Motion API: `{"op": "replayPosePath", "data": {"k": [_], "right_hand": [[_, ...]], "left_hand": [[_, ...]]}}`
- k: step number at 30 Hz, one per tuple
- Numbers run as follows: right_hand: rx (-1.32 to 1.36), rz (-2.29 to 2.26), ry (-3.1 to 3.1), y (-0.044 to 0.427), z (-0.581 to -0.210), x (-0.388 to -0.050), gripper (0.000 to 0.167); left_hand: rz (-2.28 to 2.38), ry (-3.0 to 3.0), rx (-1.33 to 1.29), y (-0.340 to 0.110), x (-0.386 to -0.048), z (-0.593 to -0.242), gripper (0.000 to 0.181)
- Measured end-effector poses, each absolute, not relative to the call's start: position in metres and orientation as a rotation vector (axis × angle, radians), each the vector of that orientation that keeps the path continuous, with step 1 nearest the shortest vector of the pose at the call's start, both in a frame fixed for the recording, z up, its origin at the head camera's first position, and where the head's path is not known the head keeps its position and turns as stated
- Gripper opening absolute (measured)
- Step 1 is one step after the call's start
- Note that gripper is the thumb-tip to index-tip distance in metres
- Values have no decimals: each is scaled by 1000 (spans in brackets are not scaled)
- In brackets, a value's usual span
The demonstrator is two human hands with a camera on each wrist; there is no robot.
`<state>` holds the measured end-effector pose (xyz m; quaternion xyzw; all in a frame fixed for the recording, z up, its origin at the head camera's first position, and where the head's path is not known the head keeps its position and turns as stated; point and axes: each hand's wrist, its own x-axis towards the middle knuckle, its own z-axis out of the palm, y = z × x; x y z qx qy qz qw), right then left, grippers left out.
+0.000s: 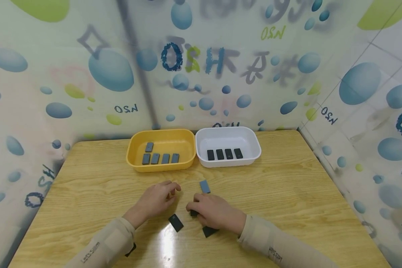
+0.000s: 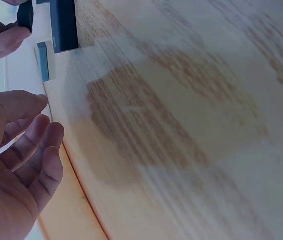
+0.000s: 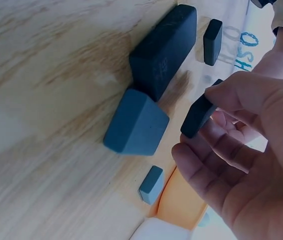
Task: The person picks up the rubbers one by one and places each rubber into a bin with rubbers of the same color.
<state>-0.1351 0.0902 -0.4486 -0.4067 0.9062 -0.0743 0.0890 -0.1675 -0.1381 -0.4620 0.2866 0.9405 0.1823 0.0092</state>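
Note:
My right hand pinches a small flat black block between thumb and fingers, just above the table. Beside that hand, partly under it in the head view, lies another black block. My left hand hovers over the wood with fingers loosely bent and nothing in them. Between the hands and a little nearer lies a black block. Beyond the right hand is a blue-grey block. In the right wrist view, a bluish block touches a large-looking black one.
A yellow bin holds several grey blocks at the back of the wooden table. Against its right side stands a white bin with several black blocks in a row. One black block shows beside the left sleeve. A patterned wall stands behind.

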Motion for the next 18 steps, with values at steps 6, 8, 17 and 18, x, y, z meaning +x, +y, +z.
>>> {"op": "replayPosePath", "data": {"k": [6, 8, 17, 18], "right_hand": [[-1157, -232, 2702, 93, -446, -138, 35], [-1138, -247, 2704, 95, -445, -138, 34], [-1032, -312, 2704, 105, -438, -144, 29], [-1028, -312, 2712, 106, -438, -144, 29]], "left_hand": [[550, 2918, 848, -137, -168, -462, 21], [543, 2915, 831, -137, -168, -462, 21], [553, 2918, 835, -135, -168, -463, 20], [554, 2917, 839, -135, -168, -463, 20]]}}
